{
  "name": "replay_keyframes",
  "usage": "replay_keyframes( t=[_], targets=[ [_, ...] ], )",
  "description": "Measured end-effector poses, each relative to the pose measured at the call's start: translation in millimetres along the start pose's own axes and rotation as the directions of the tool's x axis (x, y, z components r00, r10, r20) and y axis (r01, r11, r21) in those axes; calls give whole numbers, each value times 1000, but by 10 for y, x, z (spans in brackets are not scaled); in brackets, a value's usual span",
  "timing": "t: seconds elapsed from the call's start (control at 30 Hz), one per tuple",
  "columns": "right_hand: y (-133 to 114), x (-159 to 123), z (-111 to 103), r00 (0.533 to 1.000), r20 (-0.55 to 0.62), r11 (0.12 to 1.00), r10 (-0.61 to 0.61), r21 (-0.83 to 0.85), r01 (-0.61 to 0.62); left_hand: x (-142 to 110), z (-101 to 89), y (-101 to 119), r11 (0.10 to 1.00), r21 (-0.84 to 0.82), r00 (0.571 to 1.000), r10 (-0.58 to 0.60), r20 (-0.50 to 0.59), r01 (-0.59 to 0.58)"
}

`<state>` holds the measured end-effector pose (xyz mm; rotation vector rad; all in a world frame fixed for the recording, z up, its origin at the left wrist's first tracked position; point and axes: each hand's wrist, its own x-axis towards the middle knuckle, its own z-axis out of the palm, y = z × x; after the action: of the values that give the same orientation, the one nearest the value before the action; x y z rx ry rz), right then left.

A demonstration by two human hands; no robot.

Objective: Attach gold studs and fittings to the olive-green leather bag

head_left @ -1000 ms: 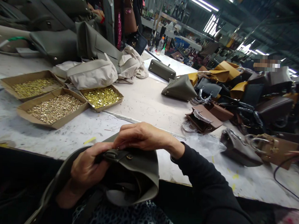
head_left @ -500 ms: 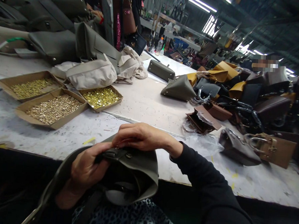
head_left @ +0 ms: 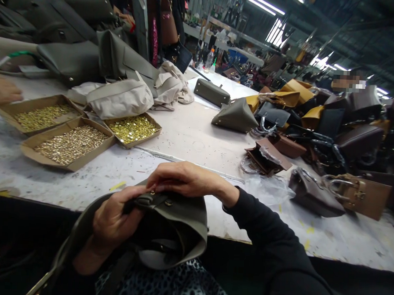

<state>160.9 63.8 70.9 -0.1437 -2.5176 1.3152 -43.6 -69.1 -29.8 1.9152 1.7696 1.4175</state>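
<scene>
A dark olive handbag (head_left: 190, 213) rests at the table's front edge, its open mouth turned toward me. My left hand (head_left: 117, 213) grips its rim at the left, thumb inside the opening. Across the top edge lies my right hand (head_left: 182, 177), its bent fingertips closed near a small gold-coloured stud (head_left: 153, 192) at the rim. Whether those fingertips hold the stud or only the bag's edge is hard to see. A long strap (head_left: 62, 250) hangs down at the left.
Cardboard trays (head_left: 67, 160) of small gold metal pieces stand at the left. Behind them lie beige cloth linings (head_left: 120, 97) and piled olive bags (head_left: 69, 61). More finished bags (head_left: 316, 195) crowd the right side. Another person's hand (head_left: 3, 92) is at the left edge.
Another person's hand has come into view at the far left, beside the trays. My hands and the bag are almost still; the small stud shows more clearly at my fingertips.
</scene>
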Motion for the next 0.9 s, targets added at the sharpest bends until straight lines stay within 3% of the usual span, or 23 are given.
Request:
replay_keyframes(
  t=[0.13, 0.33, 0.5, 0.63, 0.9],
  targets=[
    [-7, -35, -20, 1000, 6, 1000, -13, -4, 13, 45, -14, -34, 994, -25, 994, 109, 1, -109],
    [-80, -26, 25, 999, 36, 963, 37, -269, -26, 49, -6, -131, 980, 21, 980, 198, -12, -198],
    [-88, 27, 61, 997, 55, 929, 48, -368, -24, 17, -16, -108, 988, 71, 990, 139, -23, -137],
    [-76, 61, 108, 999, 43, 875, 33, -484, -8, 2, 5, -148, 986, 25, 986, 164, -30, -164],
    [-23, 130, 103, 996, 21, 885, 86, -461, -67, 24, 14, -81, 996, -23, 996, 88, -30, -89]
  ],
)
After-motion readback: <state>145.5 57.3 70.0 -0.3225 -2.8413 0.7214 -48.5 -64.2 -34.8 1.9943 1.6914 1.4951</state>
